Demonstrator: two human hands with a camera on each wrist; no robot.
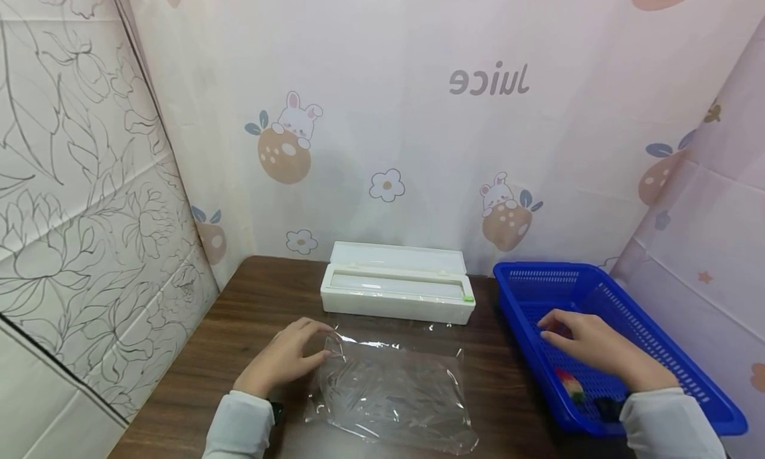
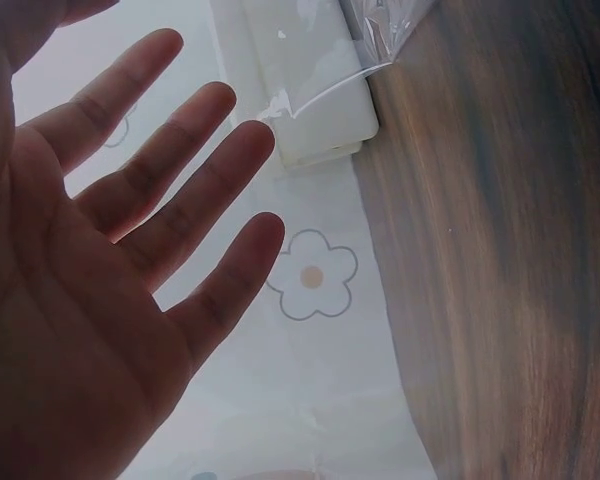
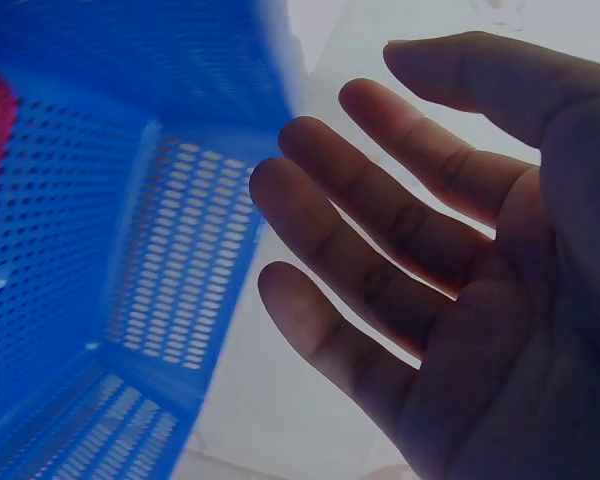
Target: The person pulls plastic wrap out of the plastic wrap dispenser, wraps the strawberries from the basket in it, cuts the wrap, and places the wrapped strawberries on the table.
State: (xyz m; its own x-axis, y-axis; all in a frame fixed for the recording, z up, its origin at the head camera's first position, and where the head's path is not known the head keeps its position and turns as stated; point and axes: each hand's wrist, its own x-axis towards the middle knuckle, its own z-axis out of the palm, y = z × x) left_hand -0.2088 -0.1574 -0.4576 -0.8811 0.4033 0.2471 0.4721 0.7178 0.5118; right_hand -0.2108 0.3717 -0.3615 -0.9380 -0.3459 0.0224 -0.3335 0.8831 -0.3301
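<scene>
A sheet of clear plastic film (image 1: 397, 396) lies wrinkled on the wooden table in the head view. My left hand (image 1: 288, 356) is at its left edge, fingers extended and holding nothing; whether the fingertips touch the film I cannot tell. In the left wrist view the left palm (image 2: 90, 260) shows with spread fingers. Over the blue plastic basket (image 1: 532, 359) hangs my right hand (image 1: 588, 343), its fingers loosely bent around nothing. The right wrist view shows this hand (image 3: 430, 250) bare beside the basket wall. Inside the basket lie a small red, yellow and green item (image 1: 570, 384) and a black item (image 1: 608, 408).
Behind the film stands a long white box (image 1: 397, 306) with its lid (image 1: 397, 256) raised and a green tab at its right end. The brown wooden table (image 1: 239, 319) meets a printed curtain (image 1: 388, 113) at the back. Another patterned sheet (image 1: 78, 180) hangs on the left.
</scene>
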